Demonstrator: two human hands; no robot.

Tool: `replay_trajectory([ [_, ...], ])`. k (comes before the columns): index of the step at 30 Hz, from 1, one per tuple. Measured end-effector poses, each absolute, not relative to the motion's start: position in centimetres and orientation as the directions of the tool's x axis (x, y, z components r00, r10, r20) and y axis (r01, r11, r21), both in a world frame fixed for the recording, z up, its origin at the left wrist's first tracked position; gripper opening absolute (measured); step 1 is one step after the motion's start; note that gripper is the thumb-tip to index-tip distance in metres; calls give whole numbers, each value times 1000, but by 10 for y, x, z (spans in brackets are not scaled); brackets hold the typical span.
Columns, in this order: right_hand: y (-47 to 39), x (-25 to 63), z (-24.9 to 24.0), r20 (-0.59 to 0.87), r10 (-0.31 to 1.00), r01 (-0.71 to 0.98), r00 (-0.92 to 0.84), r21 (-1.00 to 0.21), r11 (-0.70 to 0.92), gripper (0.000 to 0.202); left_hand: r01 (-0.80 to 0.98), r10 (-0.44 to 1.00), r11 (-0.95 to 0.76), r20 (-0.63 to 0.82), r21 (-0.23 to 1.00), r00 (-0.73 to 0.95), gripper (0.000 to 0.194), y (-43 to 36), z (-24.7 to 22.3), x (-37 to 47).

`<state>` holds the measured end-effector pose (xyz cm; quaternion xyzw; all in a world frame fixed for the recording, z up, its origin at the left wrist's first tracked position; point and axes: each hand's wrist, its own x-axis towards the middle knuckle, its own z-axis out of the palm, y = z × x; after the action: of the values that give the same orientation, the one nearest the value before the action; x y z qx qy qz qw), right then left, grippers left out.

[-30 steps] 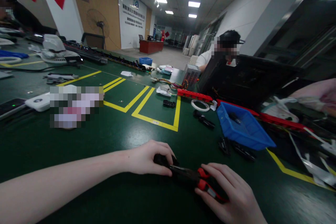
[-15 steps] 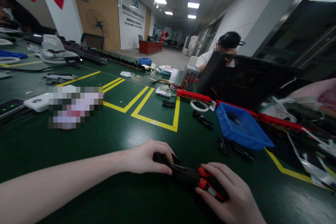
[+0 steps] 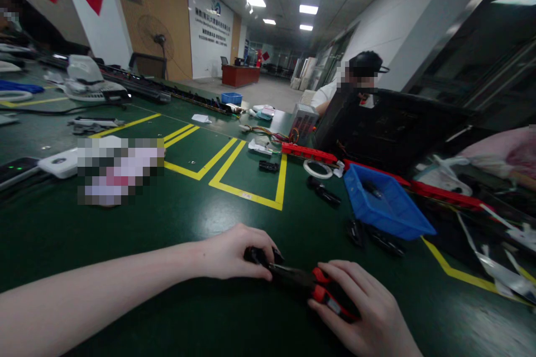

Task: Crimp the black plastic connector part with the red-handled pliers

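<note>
My left hand (image 3: 238, 251) is closed around a small black part (image 3: 255, 255), probably plastic, which it holds just above the green table; the fingers cover much of it. In my right hand (image 3: 362, 304) is a pair of needle-nose pliers (image 3: 321, 287) with red and black handles. The long dark jaws point left, and their tips meet the black part beside my left thumb. Whether the jaws grip it, I cannot tell. Similar black pieces (image 3: 324, 191) lie further off to the right.
A blue plastic tray (image 3: 389, 217) stands at the right with a black piece in it. Behind it are a red strip (image 3: 310, 152), a roll of white tape (image 3: 317, 169) and a large black panel (image 3: 402, 128). Yellow tape marks the table (image 3: 167, 223). A person sits behind the panel.
My right hand and the pliers have shifted slightly left, bringing the jaws a little further in at the black part. My left hand has hardly moved.
</note>
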<state>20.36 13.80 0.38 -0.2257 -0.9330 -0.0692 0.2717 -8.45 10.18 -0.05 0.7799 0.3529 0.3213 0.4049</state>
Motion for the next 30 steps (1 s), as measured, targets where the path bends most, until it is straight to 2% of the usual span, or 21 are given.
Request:
replay_trajectory([
  [19, 136, 203, 4, 529, 411, 465, -742, -36, 885, 35, 256, 834, -366, 193, 895, 518, 13, 102, 0, -85],
  [30, 138, 205, 1, 566, 373, 472, -735, 32, 881, 37, 268, 825, -380, 194, 885, 531, 15, 103, -2, -85],
])
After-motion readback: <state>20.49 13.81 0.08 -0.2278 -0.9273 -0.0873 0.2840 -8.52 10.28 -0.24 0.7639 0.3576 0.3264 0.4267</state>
